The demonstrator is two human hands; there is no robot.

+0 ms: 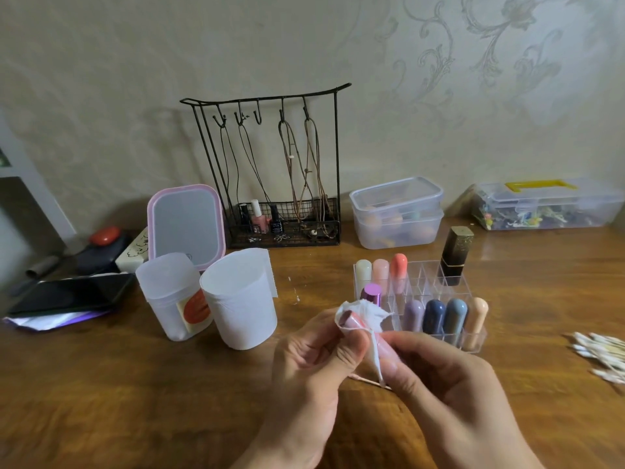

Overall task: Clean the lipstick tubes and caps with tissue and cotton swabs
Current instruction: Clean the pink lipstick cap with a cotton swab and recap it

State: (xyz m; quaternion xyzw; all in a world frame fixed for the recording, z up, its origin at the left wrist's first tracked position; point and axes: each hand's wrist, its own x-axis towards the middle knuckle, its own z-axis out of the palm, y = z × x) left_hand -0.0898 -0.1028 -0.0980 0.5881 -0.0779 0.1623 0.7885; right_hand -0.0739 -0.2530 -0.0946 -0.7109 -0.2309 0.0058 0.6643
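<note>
White tissue [363,314] pinched by both hands, beside clear organizer [473,343].

You have white tissue [363,311] round a pink tube [351,321], a purple cap [371,292], a black-and-gold lipstick [455,255], a pink-rimmed mirror [186,225] and pale scroll-patterned wallpaper [473,62].

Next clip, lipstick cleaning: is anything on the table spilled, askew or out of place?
Nothing is spilled or damaged. Two small things: white scraps, probably tissue, lie on the table right of the tissue roll, and the cotton swabs sit in a loose pile at the right edge. The organizer stands square, its lipsticks upright.
</note>
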